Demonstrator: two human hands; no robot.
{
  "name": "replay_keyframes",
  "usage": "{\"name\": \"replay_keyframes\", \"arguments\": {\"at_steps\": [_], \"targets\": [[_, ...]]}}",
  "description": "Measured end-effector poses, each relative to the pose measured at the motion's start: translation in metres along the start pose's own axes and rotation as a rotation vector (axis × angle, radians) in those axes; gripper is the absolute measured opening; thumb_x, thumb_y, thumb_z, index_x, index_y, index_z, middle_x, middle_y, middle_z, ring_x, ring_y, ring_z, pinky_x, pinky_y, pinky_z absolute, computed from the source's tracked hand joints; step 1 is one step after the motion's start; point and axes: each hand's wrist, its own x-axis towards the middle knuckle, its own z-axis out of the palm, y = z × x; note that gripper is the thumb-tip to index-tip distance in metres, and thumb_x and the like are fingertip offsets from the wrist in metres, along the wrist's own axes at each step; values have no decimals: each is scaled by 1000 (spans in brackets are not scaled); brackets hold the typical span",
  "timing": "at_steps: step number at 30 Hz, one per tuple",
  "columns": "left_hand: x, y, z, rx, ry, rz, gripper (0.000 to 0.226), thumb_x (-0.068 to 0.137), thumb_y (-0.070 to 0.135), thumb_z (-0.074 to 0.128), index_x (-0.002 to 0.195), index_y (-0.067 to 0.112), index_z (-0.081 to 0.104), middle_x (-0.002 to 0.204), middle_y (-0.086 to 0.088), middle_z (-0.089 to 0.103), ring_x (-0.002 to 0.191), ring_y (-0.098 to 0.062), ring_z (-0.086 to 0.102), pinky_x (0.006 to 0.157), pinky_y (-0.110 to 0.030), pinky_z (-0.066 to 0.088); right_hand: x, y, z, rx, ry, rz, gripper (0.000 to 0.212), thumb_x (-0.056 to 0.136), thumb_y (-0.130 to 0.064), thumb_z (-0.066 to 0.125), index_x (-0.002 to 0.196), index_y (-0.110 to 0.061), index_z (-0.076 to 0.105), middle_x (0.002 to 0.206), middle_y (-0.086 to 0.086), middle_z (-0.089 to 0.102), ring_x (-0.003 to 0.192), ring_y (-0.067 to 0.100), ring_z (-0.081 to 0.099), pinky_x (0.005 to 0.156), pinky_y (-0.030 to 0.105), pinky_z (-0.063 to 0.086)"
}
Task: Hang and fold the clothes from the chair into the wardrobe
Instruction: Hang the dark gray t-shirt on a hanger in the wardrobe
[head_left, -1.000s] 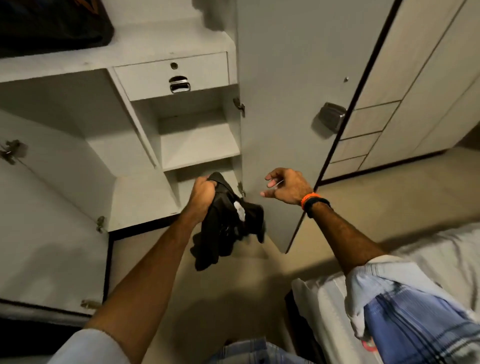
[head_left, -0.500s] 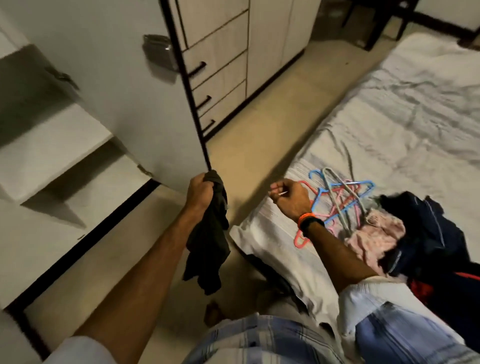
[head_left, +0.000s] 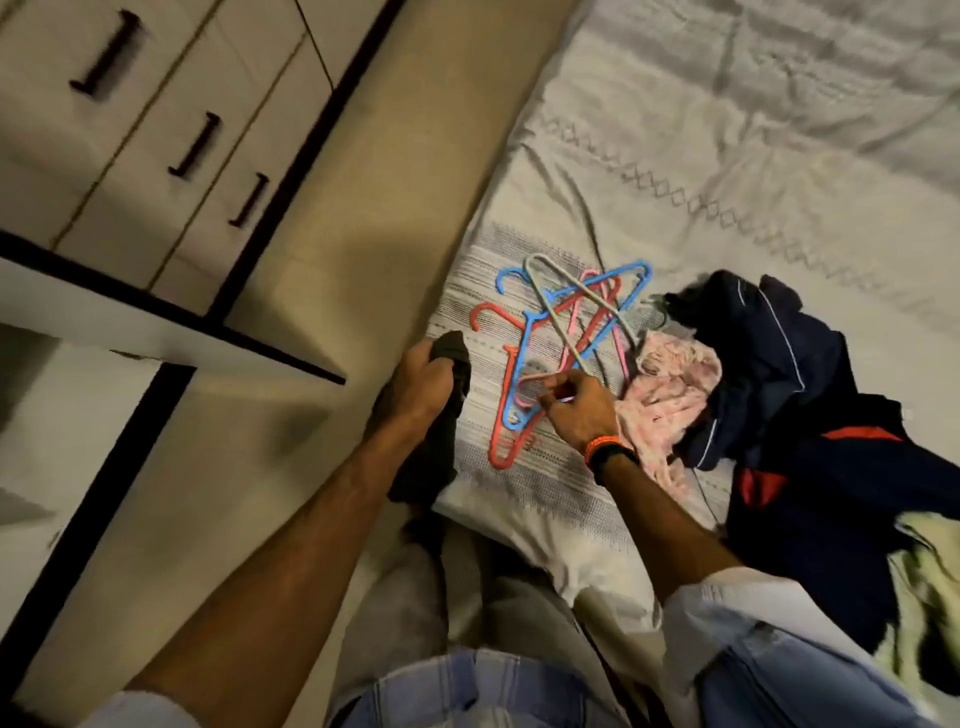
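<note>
A: Left hand (head_left: 423, 376) first. What's it doing?

B: Fist curled tight round a dark, limp cloth garment (head_left: 434, 447). The cloth bunches above the knuckles and hangs down past the wrist, at the edge of the bed (head_left: 727, 156), over the beige floor (head_left: 363, 208).

A: And the right hand (head_left: 579, 413)?

B: Over the tangle of plastic clothes hangers (head_left: 566, 332), blue, red, pink and one pale grey, lying on the striped end of the white bedsheet. Fingers bent, fingertips pinching the pink hanger (head_left: 545, 382) near its hook. Orange and black bands (head_left: 608, 452) on that wrist.

A: Clothes still waiting?

B: A heap on the bed just right of the hangers: a crumpled pink fabric piece (head_left: 670, 395) touching the hangers, then a dark navy garment with white piping and red patches (head_left: 810, 405) against it, and something pale yellow-green (head_left: 930, 582) at the far right edge, blurred.

A: Wardrobe?

B: Left side. White door edge with dark trim (head_left: 171, 327) juts toward the person. Beyond it, light wood drawer fronts with black bar handles (head_left: 195, 145), also blurred.
</note>
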Motion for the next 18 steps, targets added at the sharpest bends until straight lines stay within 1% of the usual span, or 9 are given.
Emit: {"name": "replay_keyframes", "arguments": {"at_steps": [1,2,4,5,8,10,14,16,18], "targets": [[9,-1,10,30,-11,-22,38,76,33,51,105,17,70,101,-12,71,92,-30,68,90,-45,56,9,6,0,-12,-4,19,7,85,-14,69,87,-20,65,93,6,72,93,23,66,89,34,50],[19,-1,23,52,-34,-41,36,80,26,52,109,11,67,107,-12,70,98,-31,66,91,-39,54,20,15,2,-27,-15,39,8,84,-16,70,91,-17,67,94,6,73,95,24,67,90,36,51],[26,4,40,105,-61,-41,26,90,9,51,113,6,63,106,-7,65,101,-24,61,81,-23,45,38,26,9,-62,-40,57,15,84,-20,70,98,-14,69,93,5,73,96,25,67,90,37,52],[35,2,49,121,-76,-40,28,92,5,50,117,6,62,107,-8,64,100,-22,59,78,-22,41,46,31,14,-88,-58,68,18,84,-22,70,100,-14,69,94,4,73,95,25,67,89,36,52],[63,-17,67,165,-91,-70,30,91,4,53,121,7,59,113,-10,64,96,-17,55,80,-23,40,71,41,34,-148,-70,66,18,84,-23,70,99,-13,66,96,7,71,94,27,66,85,39,54],[79,-29,74,165,-115,-102,30,91,4,56,120,9,58,114,-7,63,100,-17,56,83,-25,43,86,44,42,-163,43,43,23,85,-19,66,106,-11,65,104,11,69,96,31,65,86,42,54],[102,-39,81,150,-154,-82,29,90,6,62,119,9,58,116,-8,64,108,-19,60,92,-26,49,119,54,48,-361,226,41,43,92,-22,63,127,-3,48,133,19,43,95,40,61,78,42,48],[107,-42,82,142,-171,-84,29,90,6,63,119,9,58,116,-7,64,108,-18,60,95,-28,50,132,62,49,-428,246,52,39,98,-28,55,128,-3,48,133,20,42,90,43,62,68,40,42],[111,-44,83,140,-183,-91,30,90,6,63,120,9,58,116,-7,64,108,-19,61,97,-32,51,139,67,47,-447,236,61,34,102,-30,48,125,-4,53,129,19,48,93,42,61,68,38,37]]}}
